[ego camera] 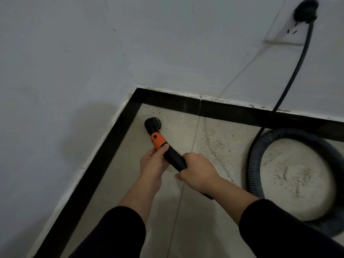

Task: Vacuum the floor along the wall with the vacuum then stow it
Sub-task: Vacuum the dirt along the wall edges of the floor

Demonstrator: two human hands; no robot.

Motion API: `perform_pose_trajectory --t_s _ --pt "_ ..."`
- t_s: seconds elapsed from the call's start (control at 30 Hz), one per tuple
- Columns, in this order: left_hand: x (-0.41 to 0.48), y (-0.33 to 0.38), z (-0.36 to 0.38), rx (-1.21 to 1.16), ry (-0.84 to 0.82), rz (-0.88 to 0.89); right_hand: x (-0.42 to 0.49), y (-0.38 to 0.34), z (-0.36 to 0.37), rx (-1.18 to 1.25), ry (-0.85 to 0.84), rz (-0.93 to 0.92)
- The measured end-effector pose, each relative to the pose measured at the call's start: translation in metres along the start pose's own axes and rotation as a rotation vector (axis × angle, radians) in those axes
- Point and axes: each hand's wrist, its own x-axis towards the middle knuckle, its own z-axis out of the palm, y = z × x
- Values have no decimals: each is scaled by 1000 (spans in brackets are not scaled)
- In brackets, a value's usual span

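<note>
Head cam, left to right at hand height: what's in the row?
left wall → black skirting → left hand → right hand → coiled hose. Both hands grip the vacuum wand. Its nozzle overlaps the left hand sideways, so it is left out.

A bare room corner, likely in a home: grey painted walls (93, 53), black skirting (232, 110), dusty floor tiles (214, 146), a white wall socket (290, 30) holding a black plug (306, 11).
</note>
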Motion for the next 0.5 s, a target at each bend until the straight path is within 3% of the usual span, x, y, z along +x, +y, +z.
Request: perform_pose_trajectory --t_s 0.5 --pt "-16 -12 19 61 -89 -52 -24 25 -8 49 42 84"
